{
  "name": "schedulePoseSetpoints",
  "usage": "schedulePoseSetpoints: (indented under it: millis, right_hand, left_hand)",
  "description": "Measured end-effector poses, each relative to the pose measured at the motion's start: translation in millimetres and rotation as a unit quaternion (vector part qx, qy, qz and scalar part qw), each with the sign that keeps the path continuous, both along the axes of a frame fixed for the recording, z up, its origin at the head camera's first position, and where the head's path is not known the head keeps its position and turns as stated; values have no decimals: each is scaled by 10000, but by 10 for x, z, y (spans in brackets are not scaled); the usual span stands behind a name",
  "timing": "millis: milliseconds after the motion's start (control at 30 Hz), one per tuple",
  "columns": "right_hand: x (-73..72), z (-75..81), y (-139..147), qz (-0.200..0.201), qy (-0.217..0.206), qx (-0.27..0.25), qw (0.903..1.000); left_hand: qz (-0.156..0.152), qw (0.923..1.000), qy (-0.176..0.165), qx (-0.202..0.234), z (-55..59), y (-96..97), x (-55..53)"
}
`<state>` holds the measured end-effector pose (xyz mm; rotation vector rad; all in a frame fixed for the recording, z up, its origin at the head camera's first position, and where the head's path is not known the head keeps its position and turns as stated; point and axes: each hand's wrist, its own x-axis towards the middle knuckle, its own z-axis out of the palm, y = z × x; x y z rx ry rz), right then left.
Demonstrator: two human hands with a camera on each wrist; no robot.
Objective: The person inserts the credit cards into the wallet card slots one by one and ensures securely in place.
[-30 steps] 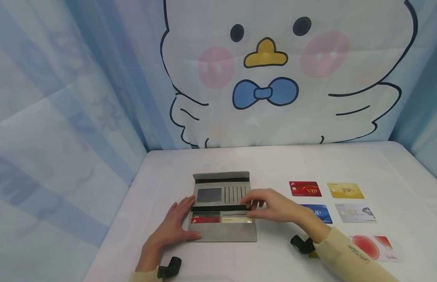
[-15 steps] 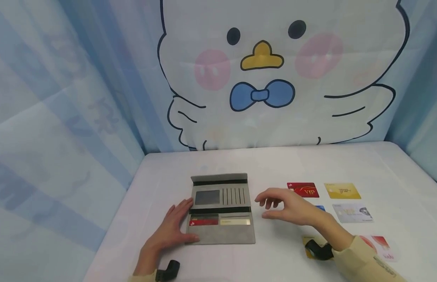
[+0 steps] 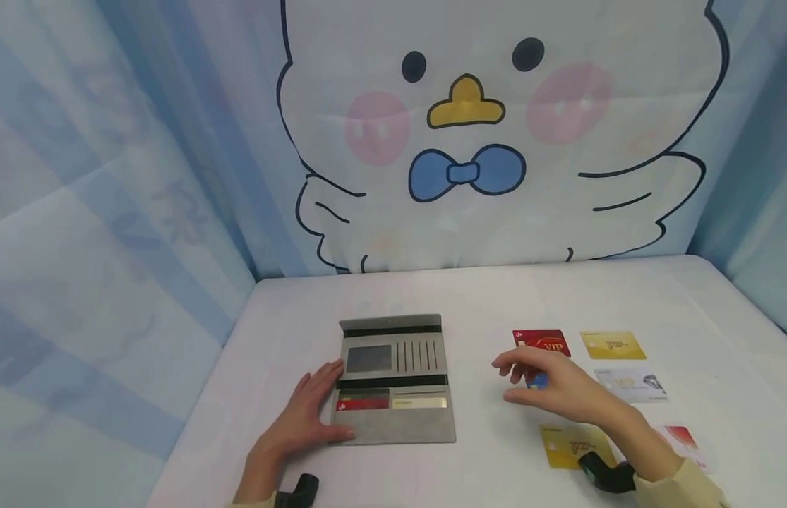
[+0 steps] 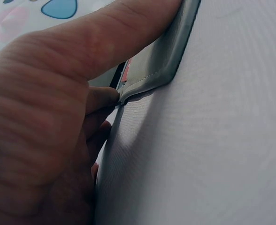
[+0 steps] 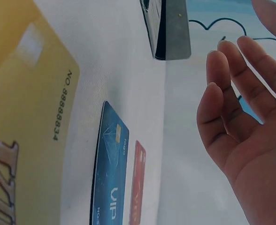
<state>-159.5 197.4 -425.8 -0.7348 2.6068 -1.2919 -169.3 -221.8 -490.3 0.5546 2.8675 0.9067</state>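
Observation:
A grey card wallet (image 3: 396,429) lies unfolded on the table, its upper flap raised. In its lower section sit a red card (image 3: 363,404) and a pale yellow card (image 3: 420,403); slim slits and a dark window mark the upper section. My left hand (image 3: 301,415) rests along the wallet's left edge, thumb on the lower left corner, fingers extended up the side. Holding nothing, my right hand (image 3: 567,386) hovers with loosely bent fingers, overlapping a blue VIP card (image 5: 111,176) in the head view. The right wrist view shows its fingers apart.
Right of the wallet lie a red VIP card (image 3: 538,338), a gold card (image 3: 613,346), a silver card (image 3: 629,385), another gold card (image 3: 561,448) and a white card with red print (image 3: 682,436), partly behind the right arm. A cartoon-printed curtain (image 3: 482,233) stands behind the table.
My right hand has left the wallet's right edge and moved right to over the cards. My left hand stays at the wallet. The head view has shifted slightly.

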Motion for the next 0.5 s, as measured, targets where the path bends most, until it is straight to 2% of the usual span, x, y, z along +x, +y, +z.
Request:
schedulePoseSetpoints:
  millis: [200,500]
  right_hand:
    - [87,-25,146,-253,-90,22,9996]
    - [128,18,335,-533,64,206,9983]
  left_hand:
    - [19,10000,-48,-41,-9,6,2]
    - [36,10000,-27,-69,11,14,8]
